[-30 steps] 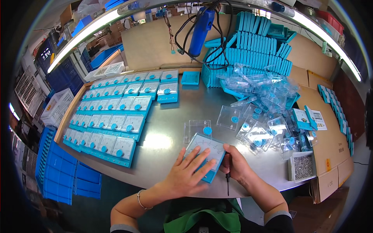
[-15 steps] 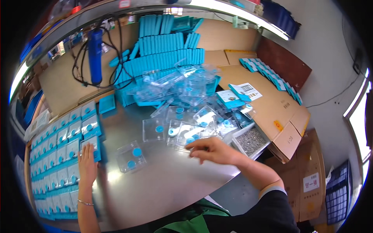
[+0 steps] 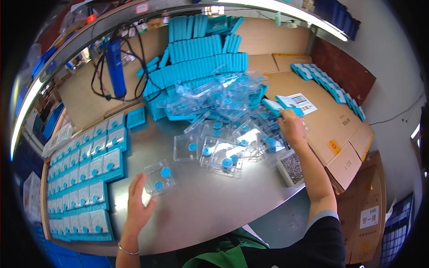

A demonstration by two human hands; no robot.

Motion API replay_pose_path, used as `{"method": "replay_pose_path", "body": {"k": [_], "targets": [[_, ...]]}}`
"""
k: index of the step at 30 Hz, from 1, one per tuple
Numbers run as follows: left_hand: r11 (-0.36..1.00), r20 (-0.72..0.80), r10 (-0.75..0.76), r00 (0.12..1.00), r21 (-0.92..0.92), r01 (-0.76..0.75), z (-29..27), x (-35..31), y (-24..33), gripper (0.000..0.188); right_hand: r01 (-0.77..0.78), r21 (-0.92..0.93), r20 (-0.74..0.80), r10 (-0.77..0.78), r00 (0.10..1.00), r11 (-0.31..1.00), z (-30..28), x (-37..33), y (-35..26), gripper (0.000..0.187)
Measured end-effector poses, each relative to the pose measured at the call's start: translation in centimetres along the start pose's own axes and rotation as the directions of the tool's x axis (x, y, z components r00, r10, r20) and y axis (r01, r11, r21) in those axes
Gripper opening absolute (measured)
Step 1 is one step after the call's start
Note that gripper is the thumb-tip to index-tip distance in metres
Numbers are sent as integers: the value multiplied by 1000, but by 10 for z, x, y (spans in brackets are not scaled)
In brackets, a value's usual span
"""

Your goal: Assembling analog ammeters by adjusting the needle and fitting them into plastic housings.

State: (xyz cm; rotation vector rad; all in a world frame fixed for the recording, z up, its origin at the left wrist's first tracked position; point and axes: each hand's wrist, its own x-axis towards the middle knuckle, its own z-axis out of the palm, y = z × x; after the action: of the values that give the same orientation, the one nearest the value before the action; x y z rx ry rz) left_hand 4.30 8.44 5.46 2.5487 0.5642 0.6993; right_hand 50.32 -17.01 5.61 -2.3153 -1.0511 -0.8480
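My right hand [image 3: 292,128] is at the near edge of a flat teal case [image 3: 271,107] with a white face. Its fingers close on that edge, though the fingertips are partly hidden. Beside that case lies a white printed card [image 3: 298,103]. My left hand [image 3: 139,207] hovers over the metal table with fingers apart and holds nothing. Just past its fingertips lies a clear plastic cover [image 3: 154,174] with two blue discs. To the left, rows of white-faced teal cases [image 3: 87,194] with blue discs fill a wooden-edged tray. More clear covers [image 3: 223,156] overlap mid-table.
Stacked teal cases [image 3: 196,67] rise at the back, with a heap of clear plastic parts [image 3: 214,96] before them. A box of small grey metal pieces [image 3: 291,169] sits at the table's right edge, near a cardboard box [image 3: 330,111]. A blue tool [image 3: 115,67] hangs by its cable.
My left hand has left the end case in the tray and moved right, beside the lone clear cover. My right hand has gone from the clear covers out to the teal case. The view has shifted.
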Motion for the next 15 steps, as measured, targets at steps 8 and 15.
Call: {"method": "replay_pose_path", "body": {"k": [8, 15], "targets": [[269, 323, -132, 937, -898, 348, 63, -22, 70, 56, 225, 416, -90, -206, 974, 881, -68, -9, -124, 21], [-565, 480, -222, 849, -773, 289, 77, -20, 77, 50, 588, 640, 7, -769, 639, 495, -66, -83, -255, 33]]}}
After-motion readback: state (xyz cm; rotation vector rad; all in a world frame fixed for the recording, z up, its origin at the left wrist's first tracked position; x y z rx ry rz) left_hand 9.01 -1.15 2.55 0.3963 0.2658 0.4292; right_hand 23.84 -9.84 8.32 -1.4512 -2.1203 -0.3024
